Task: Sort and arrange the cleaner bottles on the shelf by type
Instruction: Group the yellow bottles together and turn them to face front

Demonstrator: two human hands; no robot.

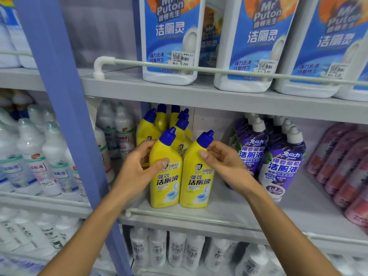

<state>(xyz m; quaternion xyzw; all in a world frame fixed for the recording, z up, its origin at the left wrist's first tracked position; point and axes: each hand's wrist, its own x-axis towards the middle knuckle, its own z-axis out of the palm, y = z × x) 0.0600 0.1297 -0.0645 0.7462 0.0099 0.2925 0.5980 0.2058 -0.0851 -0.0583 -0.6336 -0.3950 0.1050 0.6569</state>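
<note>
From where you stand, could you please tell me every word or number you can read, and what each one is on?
"Mr Puton" and "洁厕灵": big white bottles on the upper shelf.
"5.00": price sticker on one of them.
"强效 洁厕液": yellow bottles.
"爆香葡萄 洁厕液": purple bottles.
Too blurred to read: pink bottles, small white bottles at left, and all the fine print.

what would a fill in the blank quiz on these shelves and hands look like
1. The left hand grips the left yellow bottle, whose cap is ____.
2. The right hand pinches the right yellow bottle just below its ____.
3. The purple bottles stand to the ____ of the yellow ones.
4. The large blue-labelled bottles sit on the shelf ____ them.

Missing words: blue; cap; right; above
</note>
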